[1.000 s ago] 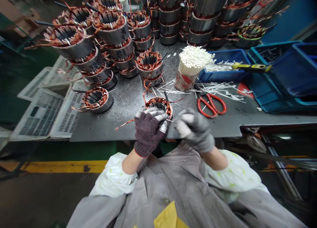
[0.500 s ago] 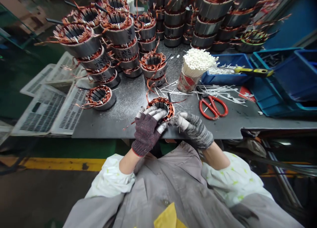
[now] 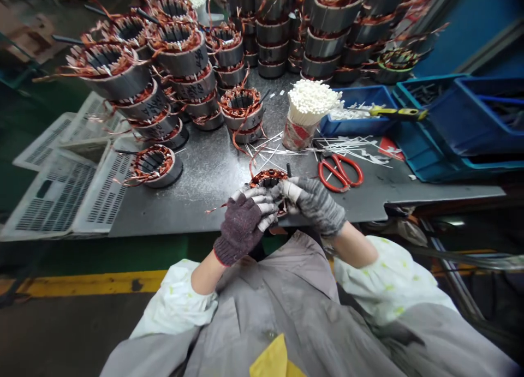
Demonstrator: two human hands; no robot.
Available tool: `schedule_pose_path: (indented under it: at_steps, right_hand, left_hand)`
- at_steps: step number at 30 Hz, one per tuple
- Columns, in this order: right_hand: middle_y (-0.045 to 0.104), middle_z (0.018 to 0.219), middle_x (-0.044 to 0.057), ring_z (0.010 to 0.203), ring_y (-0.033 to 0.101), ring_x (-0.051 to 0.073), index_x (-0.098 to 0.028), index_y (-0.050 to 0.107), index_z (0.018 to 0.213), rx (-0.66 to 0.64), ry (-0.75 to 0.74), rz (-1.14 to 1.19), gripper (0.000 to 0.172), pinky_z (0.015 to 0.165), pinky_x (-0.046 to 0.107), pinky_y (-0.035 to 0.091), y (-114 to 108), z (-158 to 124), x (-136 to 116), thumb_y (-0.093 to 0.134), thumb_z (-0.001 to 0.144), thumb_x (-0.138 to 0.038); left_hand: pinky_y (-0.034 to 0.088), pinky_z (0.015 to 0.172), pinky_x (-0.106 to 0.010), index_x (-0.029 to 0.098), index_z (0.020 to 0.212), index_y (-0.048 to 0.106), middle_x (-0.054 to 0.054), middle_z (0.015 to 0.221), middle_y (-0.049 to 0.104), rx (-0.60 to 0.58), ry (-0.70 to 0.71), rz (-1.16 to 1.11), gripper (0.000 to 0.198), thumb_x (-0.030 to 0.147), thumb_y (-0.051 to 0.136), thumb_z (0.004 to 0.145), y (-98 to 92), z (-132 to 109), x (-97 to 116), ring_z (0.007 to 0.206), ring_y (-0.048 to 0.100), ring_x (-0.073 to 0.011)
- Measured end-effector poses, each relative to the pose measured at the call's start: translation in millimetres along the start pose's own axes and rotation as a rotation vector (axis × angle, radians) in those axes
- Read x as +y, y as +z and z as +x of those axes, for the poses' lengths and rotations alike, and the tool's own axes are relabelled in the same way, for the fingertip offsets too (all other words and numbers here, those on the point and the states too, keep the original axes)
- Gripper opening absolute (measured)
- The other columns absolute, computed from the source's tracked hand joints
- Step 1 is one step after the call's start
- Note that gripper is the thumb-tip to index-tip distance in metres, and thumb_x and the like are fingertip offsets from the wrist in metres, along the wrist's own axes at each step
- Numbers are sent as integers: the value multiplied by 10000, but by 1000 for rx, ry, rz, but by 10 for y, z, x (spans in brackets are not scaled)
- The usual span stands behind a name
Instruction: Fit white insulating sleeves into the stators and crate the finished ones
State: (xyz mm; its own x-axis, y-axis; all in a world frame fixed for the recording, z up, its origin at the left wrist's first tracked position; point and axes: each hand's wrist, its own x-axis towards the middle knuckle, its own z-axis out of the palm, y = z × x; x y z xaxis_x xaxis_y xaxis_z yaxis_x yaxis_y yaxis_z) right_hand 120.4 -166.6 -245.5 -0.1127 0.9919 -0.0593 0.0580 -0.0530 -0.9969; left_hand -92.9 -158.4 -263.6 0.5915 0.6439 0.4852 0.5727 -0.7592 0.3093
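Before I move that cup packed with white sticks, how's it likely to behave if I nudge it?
The cup may tip if pushed high, since its white sticks flare out well above the rim. The bundle looks tightly packed, so probably few would slip out upright. Loose sticks beside its base might snag it.

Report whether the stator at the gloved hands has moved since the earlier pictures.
Yes: to the right. Judged against the red-handled scissors, the copper-wound stator now sits closer to them.
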Motion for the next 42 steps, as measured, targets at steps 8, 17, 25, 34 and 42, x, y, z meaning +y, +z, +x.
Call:
schedule_pose_path:
  at_steps: [8, 17, 25, 34, 42]
  right_hand:
    - [693, 1277, 107, 1240, 622, 283, -233, 752, 1034, 116, -387, -410, 227, 1064, 458, 505, 63, -140, 270, 577, 918, -319]
    - [728, 1077, 64, 958, 677, 193, -201, 701, 791, -363, -446, -308, 253, 922, 353, 536, -174, 522, 265, 532, 899, -355]
    - [732, 1044, 59, 986, 683, 192, -208, 748, 974, -369, -399, -198, 287, 957, 377, 546, -329, 581, 190, 710, 840, -458]
    - [719, 879, 53, 901, 652, 209, -206, 682, 873, 786, -419, -112, 317, 952, 427, 535, -961, 1173, -84, 706, 808, -515]
    - [717, 848, 24, 583, 622, 136, -229, 646, 916, 756, -483, 121, 182, 585, 318, 561, -694, 684, -222, 677, 872, -403]
  left_hand:
    - [520, 959, -423, 241, 1154, 706, -79, 1102, 746, 27, -15, 162, 205, 242, 614, 970, -149, -62, 78, 1081, 676, -229]
    - [482, 869, -346, 277, 1032, 748, -22, 1026, 767, -211, 425, 89, 164, 353, 611, 986, -297, 333, -302, 935, 678, -165]
    - [403, 1133, -554, 289, 1101, 705, -40, 1128, 759, -13, 261, 207, 220, 211, 660, 900, -215, 32, -143, 1214, 640, -268]
    - [410, 1151, -548, 237, 1203, 604, -87, 1169, 743, 156, 122, 203, 285, 144, 591, 933, 73, -57, -29, 1190, 675, -261]
    - [366, 1204, -571, 228, 1243, 596, -95, 1258, 727, 136, 82, 127, 298, 173, 589, 950, 49, -23, -130, 1283, 635, -256]
